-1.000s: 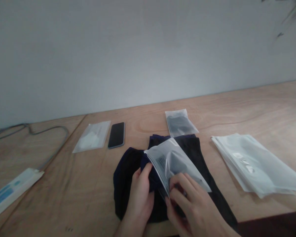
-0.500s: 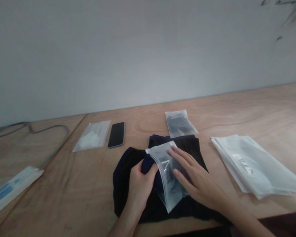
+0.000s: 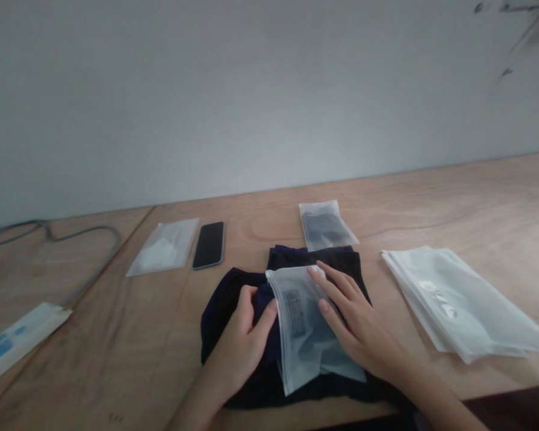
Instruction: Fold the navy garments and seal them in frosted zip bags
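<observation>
My left hand (image 3: 247, 335) is closed, its thumb and fingers pinching a folded piece of navy cloth (image 3: 264, 296) at the mouth of a frosted zip bag (image 3: 303, 323). Part of the cloth seems to sit inside the bag's mouth; how far is hidden. On the bag's upper right side lies my right hand (image 3: 354, 317), fingers stretched out over the plastic. Small dark print shows on the bag. Beneath both hands spreads a black and navy garment (image 3: 314, 386) on the wooden table.
Behind the garment lies a frosted bag with dark contents (image 3: 326, 227). A stack of frosted bags (image 3: 458, 305) is at the right. To the left are a phone (image 3: 209, 245), another frosted bag (image 3: 164, 248) and a white power strip (image 3: 22, 341) with a grey cable (image 3: 94, 275).
The bag's mouth has come down flatter over the cloth, and its lower edge has shifted left and nearer. My left hand has moved slightly left; my right hand stays on the bag.
</observation>
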{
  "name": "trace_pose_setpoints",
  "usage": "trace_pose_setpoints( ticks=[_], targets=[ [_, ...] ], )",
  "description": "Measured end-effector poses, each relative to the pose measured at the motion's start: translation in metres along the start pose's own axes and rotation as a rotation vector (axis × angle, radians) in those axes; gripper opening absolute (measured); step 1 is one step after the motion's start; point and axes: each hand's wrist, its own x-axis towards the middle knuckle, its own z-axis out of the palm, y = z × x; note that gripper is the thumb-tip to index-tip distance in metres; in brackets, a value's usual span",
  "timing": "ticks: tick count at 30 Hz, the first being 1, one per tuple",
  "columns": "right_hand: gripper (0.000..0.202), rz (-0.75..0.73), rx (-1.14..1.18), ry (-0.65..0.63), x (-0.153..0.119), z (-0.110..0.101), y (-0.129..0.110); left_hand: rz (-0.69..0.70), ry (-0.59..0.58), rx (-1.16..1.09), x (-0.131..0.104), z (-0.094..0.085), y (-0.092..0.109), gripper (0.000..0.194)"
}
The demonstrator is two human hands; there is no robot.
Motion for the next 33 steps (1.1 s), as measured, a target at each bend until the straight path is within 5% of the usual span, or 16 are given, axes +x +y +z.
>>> trace_pose_setpoints(
  ticks=[5,11,17,24,33],
  targets=[
    [0.055,-0.032,-0.018,-0.103,-0.001,0.005,0.006,0.273,0.116,0.375,0.005,-0.011,-0.012,0.014],
    [0.058,-0.096,-0.022,-0.133,-0.002,0.009,0.007,0.085,-0.12,0.047,0.01,0.008,-0.013,0.013],
    [0.056,-0.057,0.041,-0.105,-0.003,0.008,0.008,-0.03,-0.107,-0.232,0.013,0.026,-0.006,0.04],
    [0.055,-0.018,0.093,-0.104,-0.005,0.006,0.01,0.051,-0.022,0.085,-0.002,-0.007,-0.014,0.03],
    [0.057,-0.087,-0.014,-0.131,-0.007,0.006,0.006,0.058,-0.184,-0.023,0.005,0.002,-0.015,0.02]
  ],
)
